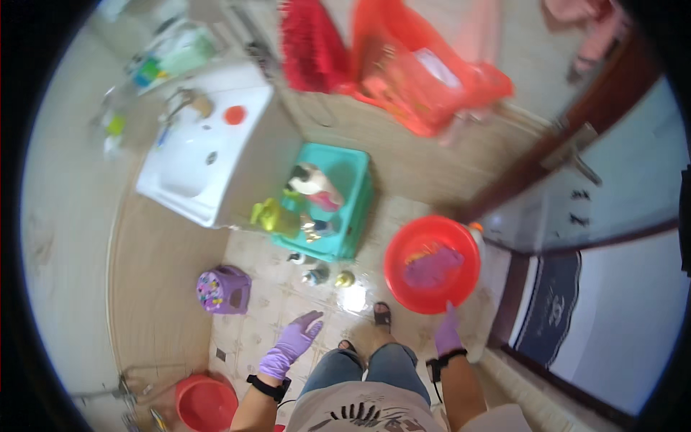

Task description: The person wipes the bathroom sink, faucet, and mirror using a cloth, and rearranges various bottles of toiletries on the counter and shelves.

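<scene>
Both my hands wear purple gloves. My left hand (pixel 294 343) hovers over the tiled floor with its fingers apart, holding nothing. On the other side, my right hand (pixel 448 333) is stretched toward the near rim of a red basin (pixel 403 299). Its fingertips overlap the rim, though whether they touch it I cannot tell. In the basin lies a crumpled purple thing (pixel 432 268) with some yellow beside it; its kind is unclear. Ahead of my left hand, several small bottles (pixel 314 276) stand on the floor.
A turquoise crate (pixel 354 209) bears bottles, including a yellow-green spray bottle (pixel 268 214). Beside it is a white sink (pixel 245 137). A purple stool (pixel 234 291) stands left, with a red bucket (pixel 206 403) at lower left. An orange-red tub (pixel 410 93) is at the far wall; a door (pixel 612 165) is right.
</scene>
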The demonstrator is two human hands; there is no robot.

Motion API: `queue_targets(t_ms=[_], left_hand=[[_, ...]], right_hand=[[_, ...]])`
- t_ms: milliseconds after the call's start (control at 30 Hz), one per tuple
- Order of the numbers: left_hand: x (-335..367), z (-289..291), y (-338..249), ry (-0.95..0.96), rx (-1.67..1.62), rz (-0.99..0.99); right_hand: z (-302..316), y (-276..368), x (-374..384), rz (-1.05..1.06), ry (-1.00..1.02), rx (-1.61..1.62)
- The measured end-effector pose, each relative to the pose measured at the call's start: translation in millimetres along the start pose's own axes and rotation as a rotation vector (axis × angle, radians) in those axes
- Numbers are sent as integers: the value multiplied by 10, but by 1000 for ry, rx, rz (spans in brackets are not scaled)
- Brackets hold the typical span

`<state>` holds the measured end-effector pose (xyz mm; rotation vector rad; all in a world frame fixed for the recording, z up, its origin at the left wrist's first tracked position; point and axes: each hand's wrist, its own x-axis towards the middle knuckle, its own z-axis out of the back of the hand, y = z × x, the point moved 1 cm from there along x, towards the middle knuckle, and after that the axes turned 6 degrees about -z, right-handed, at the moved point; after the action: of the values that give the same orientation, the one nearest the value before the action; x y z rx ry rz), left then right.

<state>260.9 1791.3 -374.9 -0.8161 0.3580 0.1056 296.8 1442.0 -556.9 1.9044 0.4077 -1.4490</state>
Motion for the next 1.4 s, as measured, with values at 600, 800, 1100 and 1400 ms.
queue_targets(t_ms=[600, 800, 1100, 1400], left_hand=[[-2138, 1308, 1676, -278, -222, 291], [-3009, 2174, 2934, -391, -310, 399], [-4158, 3744, 5180, -625, -281, 447], [-4586, 4820, 6631, -806, -407, 537]], right_hand=[[-1767, -1358, -1733, 959, 187, -684], [-2718, -2840, -2494, 1014, 457, -921], [-4175, -5519, -3460, 798, 747, -972], [-6259, -7051, -3958, 869, 976, -1481]])
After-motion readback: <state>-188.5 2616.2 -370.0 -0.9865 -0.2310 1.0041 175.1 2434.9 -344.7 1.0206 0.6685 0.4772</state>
